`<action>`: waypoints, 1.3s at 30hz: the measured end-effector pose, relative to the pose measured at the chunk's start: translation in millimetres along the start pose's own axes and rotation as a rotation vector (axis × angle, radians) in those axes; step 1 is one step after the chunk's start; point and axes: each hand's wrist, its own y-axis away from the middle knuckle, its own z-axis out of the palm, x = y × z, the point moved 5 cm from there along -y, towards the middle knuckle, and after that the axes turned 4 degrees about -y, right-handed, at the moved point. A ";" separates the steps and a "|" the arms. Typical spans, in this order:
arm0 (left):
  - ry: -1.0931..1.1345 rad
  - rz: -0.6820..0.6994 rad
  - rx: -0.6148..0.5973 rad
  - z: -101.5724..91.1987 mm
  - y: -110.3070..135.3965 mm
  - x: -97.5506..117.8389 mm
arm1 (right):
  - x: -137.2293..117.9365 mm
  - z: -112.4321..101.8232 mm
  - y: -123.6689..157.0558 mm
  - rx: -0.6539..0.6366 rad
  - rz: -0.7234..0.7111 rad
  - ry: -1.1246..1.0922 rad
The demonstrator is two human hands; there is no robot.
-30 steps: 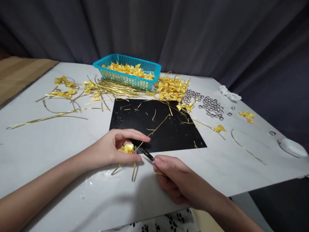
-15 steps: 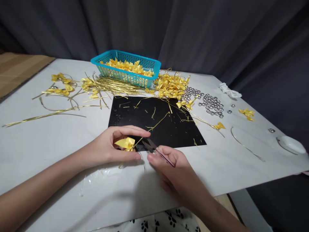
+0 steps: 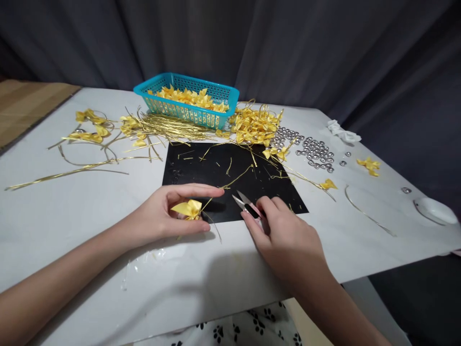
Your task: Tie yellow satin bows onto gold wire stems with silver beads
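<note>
My left hand (image 3: 169, 211) holds a yellow ribbon flower (image 3: 190, 209) with thin gold wire, over the near edge of a black mat (image 3: 212, 168). Its thumb and index finger are stretched apart, and the fingers that grip the flower are partly hidden. To the right, my right hand (image 3: 284, 235) is closed around small thread snips (image 3: 248, 205) with pink handles. Their two blades are parted and point up and left, away from the flower. Thin wire ends stick out from the flower toward the snips.
A teal basket (image 3: 183, 111) of yellow flowers stands at the back. Gold wires (image 3: 176, 127) lie before it, a pile of wired flowers (image 3: 254, 125) beside it. Silver beads (image 3: 315, 153), a white cloth (image 3: 344, 133) and a white oval object (image 3: 435, 211) are at the right.
My right hand has drawn the snips to the right, away from the flower, and turned palm down. My left hand with the flower has stayed nearly in place.
</note>
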 end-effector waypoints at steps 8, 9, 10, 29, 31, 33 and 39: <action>0.022 0.031 -0.011 3.7 -0.6 0.1 | -50.4 2.6 6.6 0.038 -0.256 -0.744; 0.039 0.040 -0.020 4.3 -0.8 0.1 | -54.8 6.3 5.5 -0.006 -0.242 -0.797; 0.057 0.050 -0.031 5.0 -1.1 0.1 | -57.6 9.5 4.1 -0.038 -0.224 -0.835; 0.208 0.069 0.160 -6.4 -4.4 -10.7 | -70.5 2.2 18.1 0.256 -0.587 -0.175; 0.248 0.059 0.196 -6.9 -4.5 -13.4 | -70.0 3.1 18.6 0.246 -0.602 -0.155; 0.268 0.058 0.222 -7.2 -3.9 -13.5 | -68.9 3.2 19.0 0.238 -0.607 -0.142; 0.185 0.093 0.295 -9.6 1.8 -1.5 | -65.5 0.3 18.6 0.212 -0.608 -0.086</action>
